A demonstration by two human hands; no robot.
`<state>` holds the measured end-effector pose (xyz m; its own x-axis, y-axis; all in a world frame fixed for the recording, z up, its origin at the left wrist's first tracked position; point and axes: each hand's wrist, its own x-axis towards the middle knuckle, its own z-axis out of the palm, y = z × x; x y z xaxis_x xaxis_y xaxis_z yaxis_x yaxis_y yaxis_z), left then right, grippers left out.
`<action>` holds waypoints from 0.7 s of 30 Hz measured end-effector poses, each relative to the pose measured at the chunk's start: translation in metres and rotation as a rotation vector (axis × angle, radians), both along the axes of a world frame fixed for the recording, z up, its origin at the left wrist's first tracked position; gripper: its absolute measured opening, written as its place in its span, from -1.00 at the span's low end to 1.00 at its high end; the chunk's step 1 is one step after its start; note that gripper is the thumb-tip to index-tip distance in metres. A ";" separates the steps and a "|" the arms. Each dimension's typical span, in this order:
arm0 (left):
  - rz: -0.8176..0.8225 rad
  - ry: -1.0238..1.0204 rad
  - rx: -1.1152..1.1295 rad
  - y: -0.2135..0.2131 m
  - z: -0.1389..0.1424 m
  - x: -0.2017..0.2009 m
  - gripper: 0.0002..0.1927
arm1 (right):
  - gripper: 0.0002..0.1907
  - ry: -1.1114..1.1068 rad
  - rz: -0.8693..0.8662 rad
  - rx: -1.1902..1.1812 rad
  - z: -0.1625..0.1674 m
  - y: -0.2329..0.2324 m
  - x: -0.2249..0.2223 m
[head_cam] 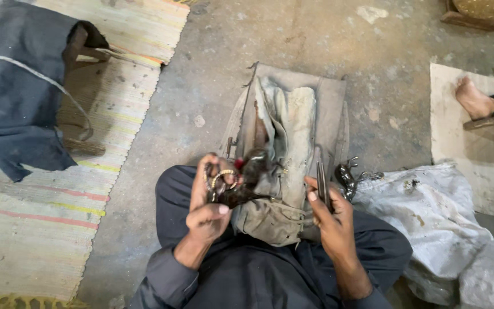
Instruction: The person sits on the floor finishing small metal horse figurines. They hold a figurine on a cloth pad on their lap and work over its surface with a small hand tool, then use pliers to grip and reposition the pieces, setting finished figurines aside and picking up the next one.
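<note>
My left hand (208, 209) grips a dark glossy lump (246, 182) with thin gold rings (222, 178) pressed against it, held over my lap. Between the fingers of my right hand (331, 213) is a slim metal tool like tweezers (321, 182), pointing away from me. Both hands hover over a worn grey cloth pad with a pale wooden block (297, 140) lying on it, resting on my crossed legs.
A striped woven mat (35, 229) with a dark cloth (18, 86) lies at left. White sacks (430, 212) sit at right, a small dark metal piece (347, 177) beside them. Another person's bare foot (473, 98) rests on a pale slab at far right.
</note>
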<state>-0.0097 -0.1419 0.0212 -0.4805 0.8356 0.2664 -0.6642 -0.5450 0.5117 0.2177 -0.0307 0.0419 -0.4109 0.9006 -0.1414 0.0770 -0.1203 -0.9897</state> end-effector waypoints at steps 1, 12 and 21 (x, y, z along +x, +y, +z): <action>-0.045 -0.052 0.035 0.002 -0.005 -0.001 -0.11 | -0.60 -0.004 0.015 -0.002 -0.002 0.002 0.001; -0.246 -0.017 -0.393 -0.001 -0.026 -0.024 -0.17 | -0.57 -0.202 0.013 0.095 -0.016 0.005 0.017; -0.135 0.102 -0.550 -0.003 -0.036 -0.014 -0.69 | -0.65 -0.325 0.152 0.500 0.013 0.011 -0.012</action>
